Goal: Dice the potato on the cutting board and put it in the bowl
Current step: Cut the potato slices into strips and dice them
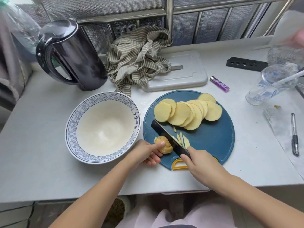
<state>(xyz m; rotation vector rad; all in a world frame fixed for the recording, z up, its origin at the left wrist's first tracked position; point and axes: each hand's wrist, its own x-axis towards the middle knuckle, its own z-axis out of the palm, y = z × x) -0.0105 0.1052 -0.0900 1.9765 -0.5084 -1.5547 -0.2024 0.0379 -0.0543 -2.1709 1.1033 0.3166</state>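
A round blue cutting board [212, 139] lies right of an empty white bowl [102, 127] with a blue wave rim. Several round potato slices [187, 111] overlap in a row across the board's far half. My left hand [148, 153] pins a small stack of potato slices [163, 144] at the board's near left edge. My right hand [199, 163] grips a dark knife [169, 138], its blade angled up-left and resting against the right side of that stack. A few thin potato strips [181, 139] lie just right of the blade.
A black kettle [72, 55] stands at the back left. A striped cloth [138, 58] drapes over a grey rectangular board [185, 76]. A purple lighter [219, 84], a plastic cup [271, 83], a pen [295, 134] on paper and a black block [246, 63] lie to the right.
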